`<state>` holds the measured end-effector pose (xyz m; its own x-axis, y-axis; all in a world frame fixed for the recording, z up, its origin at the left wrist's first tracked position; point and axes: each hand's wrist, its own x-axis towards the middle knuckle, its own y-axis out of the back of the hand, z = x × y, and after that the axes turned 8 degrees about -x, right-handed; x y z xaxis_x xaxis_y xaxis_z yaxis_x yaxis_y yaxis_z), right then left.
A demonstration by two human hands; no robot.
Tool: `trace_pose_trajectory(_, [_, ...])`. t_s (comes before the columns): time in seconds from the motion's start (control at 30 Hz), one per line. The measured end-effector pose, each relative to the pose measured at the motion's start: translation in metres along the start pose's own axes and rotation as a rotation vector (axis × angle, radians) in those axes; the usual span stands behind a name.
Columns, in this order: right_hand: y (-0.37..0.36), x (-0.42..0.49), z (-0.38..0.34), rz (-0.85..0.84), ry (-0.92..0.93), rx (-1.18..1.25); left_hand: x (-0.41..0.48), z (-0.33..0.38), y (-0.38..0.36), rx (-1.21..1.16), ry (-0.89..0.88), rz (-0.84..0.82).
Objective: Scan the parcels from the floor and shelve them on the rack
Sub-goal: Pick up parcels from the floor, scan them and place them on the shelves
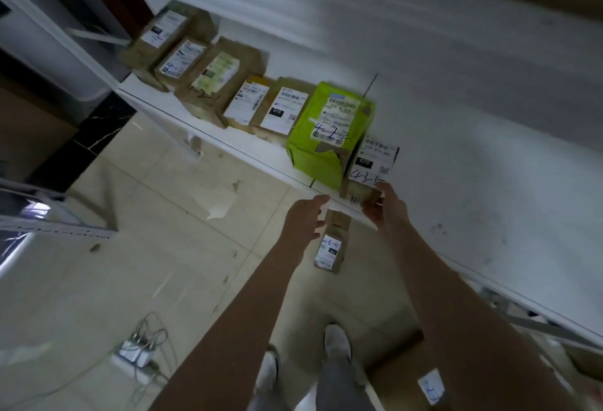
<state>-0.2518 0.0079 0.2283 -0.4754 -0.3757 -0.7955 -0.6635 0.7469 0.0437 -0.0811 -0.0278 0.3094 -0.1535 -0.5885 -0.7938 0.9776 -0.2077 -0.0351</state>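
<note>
A small brown parcel (372, 166) with a white label marked 43-5 sits at the front edge of the white rack shelf (489, 149), right of a green parcel (329, 126). My right hand (383, 206) grips its near corner, thumb at the label's edge and fingers round the front. My left hand (303, 218) hovers just left of it with straight fingers pointing at the shelf edge and holds nothing. On the floor below lies another brown labelled parcel (329, 249).
Several brown labelled parcels (208, 74) line the shelf left of the green one. A power strip with cables (135, 353) and a paper scrap (222, 205) lie on the tiled floor. A labelled box (430, 386) sits by my feet, bottom right.
</note>
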Motion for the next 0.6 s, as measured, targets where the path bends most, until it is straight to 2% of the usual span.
trace_pose_trajectory(0.17, [-0.009, 0.012, 0.011, 0.073, 0.033, -0.012, 0.015, -0.023, 0.006, 0.052, 0.003, -0.033])
trace_pose_trajectory(0.4, [0.006, -0.020, 0.048, 0.055, 0.155, 0.190, 0.021, -0.050, -0.003, 0.233, -0.055, -0.062])
trace_pose_trajectory(0.6, [0.074, -0.060, 0.109, 0.260, 0.150, 0.310, -0.003, -0.083, -0.022, 0.433, -0.093, -0.208])
